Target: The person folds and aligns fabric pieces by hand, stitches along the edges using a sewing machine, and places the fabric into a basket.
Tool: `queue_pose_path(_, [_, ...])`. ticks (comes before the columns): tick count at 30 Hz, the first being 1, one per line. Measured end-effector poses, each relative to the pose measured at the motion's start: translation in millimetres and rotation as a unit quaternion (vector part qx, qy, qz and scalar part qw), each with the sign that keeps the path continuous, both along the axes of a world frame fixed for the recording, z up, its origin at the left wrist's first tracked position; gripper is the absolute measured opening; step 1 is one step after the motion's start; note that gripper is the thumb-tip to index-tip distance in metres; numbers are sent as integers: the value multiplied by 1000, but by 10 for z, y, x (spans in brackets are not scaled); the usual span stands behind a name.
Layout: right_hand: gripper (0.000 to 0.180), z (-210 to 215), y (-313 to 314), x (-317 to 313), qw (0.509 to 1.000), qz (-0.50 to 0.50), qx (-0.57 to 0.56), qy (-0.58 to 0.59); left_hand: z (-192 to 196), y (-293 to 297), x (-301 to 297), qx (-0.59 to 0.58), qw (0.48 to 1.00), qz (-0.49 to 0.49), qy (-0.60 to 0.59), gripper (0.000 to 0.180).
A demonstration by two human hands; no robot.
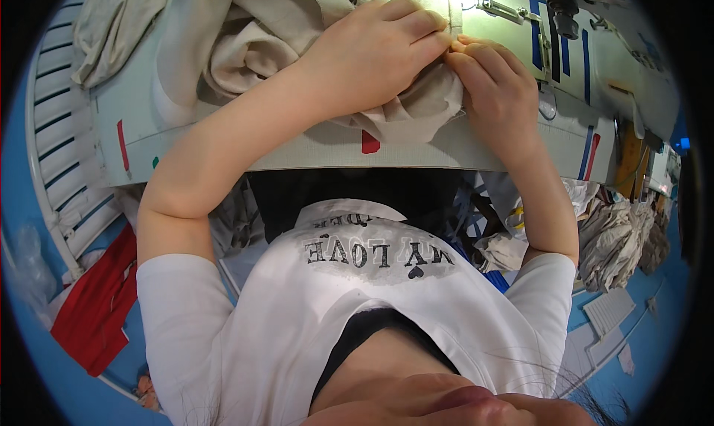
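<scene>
Beige cloth [260, 61] lies bunched in thick folds on the sewing table [305, 154], one part drooping over its front edge. My left hand [375, 50] rests across the cloth, fingers closed on its right-hand edge. Close beside those fingertips, my right hand [497, 84] pinches the same edge between thumb and fingers. A narrow seam runs from my fingertips up toward the lit presser foot area of a sewing machine [599, 31] at the top right. The needle itself is too small to make out.
Another beige cloth [119, 24] hangs over a white slatted rack [56, 128] at the left. Red fabric [97, 307] lies low on that side. Piled beige cloth [617, 240] sits to the right, below the table. Coloured tape strips mark the tabletop.
</scene>
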State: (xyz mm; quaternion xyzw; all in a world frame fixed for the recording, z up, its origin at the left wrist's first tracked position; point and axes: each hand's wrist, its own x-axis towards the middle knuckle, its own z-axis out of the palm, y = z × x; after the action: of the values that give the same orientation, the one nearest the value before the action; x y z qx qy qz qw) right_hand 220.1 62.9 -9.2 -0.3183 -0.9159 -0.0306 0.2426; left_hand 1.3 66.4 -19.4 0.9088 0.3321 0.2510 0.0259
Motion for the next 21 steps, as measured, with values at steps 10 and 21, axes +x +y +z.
queue_pose_path(10, [25, -1, 117, -20, 1000, -5, 24, -9, 153, 204, -30, -67, 997, -42, 23, 38])
queue_pose_path(21, [25, 21, 263, -79, 999, -34, 13, 2, 166, 507, -52, -95, 995, -23, 6, 24])
